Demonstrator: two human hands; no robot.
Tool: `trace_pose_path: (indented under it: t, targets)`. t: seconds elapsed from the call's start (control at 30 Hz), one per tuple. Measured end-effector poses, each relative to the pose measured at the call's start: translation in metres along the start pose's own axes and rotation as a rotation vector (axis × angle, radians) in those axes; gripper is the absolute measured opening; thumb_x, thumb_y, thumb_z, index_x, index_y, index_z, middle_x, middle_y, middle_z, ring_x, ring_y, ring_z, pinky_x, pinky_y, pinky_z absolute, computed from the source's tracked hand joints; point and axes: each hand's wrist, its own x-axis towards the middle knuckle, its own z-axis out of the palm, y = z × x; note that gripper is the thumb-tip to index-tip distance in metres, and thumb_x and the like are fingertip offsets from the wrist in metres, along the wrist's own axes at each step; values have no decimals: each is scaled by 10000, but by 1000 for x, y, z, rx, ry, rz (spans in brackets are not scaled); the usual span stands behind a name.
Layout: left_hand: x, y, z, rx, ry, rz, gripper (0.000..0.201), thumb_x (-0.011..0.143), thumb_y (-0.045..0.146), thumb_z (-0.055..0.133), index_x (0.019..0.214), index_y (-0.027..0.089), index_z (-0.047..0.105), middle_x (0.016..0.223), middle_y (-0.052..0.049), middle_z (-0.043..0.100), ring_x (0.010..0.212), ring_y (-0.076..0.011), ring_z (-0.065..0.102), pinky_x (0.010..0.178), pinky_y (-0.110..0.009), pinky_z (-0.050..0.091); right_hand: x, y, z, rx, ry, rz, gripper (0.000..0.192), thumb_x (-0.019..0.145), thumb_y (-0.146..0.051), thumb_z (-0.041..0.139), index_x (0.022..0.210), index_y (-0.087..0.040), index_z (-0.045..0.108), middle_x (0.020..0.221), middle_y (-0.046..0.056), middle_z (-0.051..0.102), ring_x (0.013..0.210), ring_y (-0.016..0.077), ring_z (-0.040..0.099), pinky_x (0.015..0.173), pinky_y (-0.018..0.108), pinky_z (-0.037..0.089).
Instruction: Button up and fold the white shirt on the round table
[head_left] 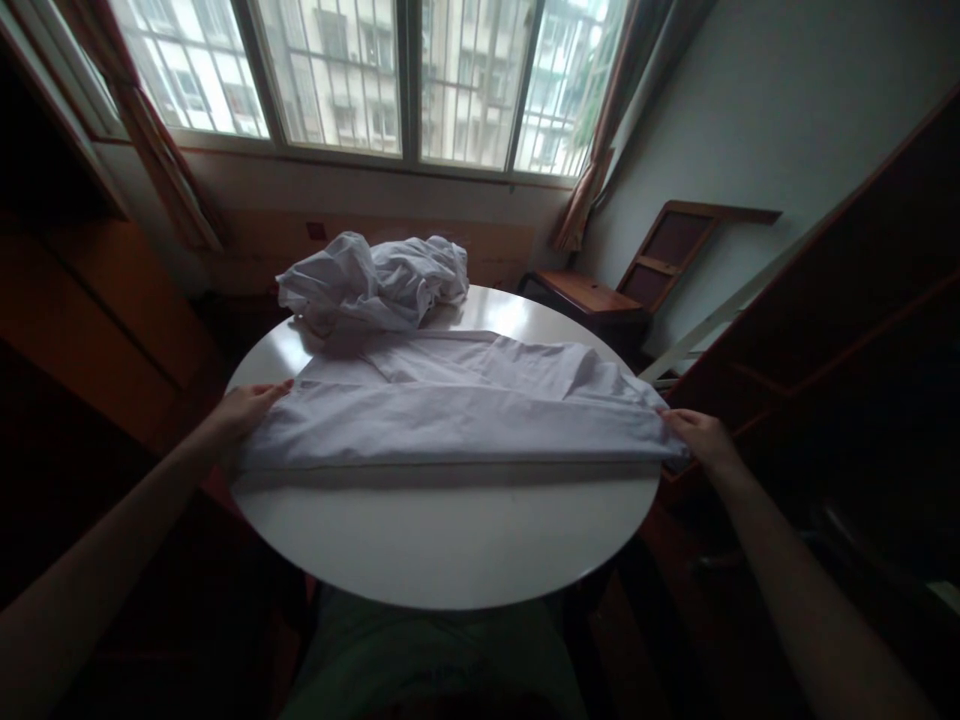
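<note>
A white cloth garment (450,420) lies stretched across the round table, its near part folded over into a long flat strip. My left hand (251,405) pinches the fold at the left end, close to the table's rim. At the opposite end, my right hand (697,432) has its fingers closed on the cloth, where it hangs a little past the rim. Creases run over the far part of the garment. Whether it is a shirt or a coat I cannot tell.
The white round table (450,550) stands before me. Behind the garment sits a crumpled heap of white cloth (375,280). A wooden chair (600,290) is at the back right, below a barred window (405,80). Dark wooden furniture (840,330) stands to the right.
</note>
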Motion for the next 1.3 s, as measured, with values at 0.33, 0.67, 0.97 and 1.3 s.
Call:
trace_pose_path:
  t: [0.33, 0.67, 0.97, 1.3]
  targets:
    - [-5, 15, 14, 89, 116, 8, 373, 825, 386, 497, 999, 79, 618, 997, -128, 659, 835, -189, 587, 666, -230, 388, 11, -10, 9, -183, -1, -81, 216, 648, -377, 579, 709, -182, 648, 700, 63, 670, 655, 226, 597, 610, 329, 448]
    - [8, -3, 18, -184, 108, -71, 323, 822, 357, 509, 981, 85, 584, 831, -44, 615, 672, -127, 502, 596, -212, 376, 9, -17, 15, -260, 11, -73, 187, 723, -320, 520, 706, -175, 636, 672, 69, 662, 642, 206, 592, 564, 283, 430]
    - [4, 1, 21, 66, 189, -46, 312, 830, 359, 488, 989, 104, 574, 981, -116, 635, 807, -189, 566, 645, -241, 386, -3, -32, 27, -635, 73, -130, 284, 855, -324, 436, 943, -156, 647, 799, 142, 677, 738, 258, 629, 609, 312, 418]
    - [-12, 20, 19, 486, 57, -67, 466, 880, 501, 305, 1096, 153, 527, 1063, -193, 632, 912, -307, 597, 637, -312, 378, -8, -30, 20, -730, -15, -120, 354, 849, -486, 440, 874, -193, 636, 838, 134, 680, 793, 280, 637, 633, 325, 417]
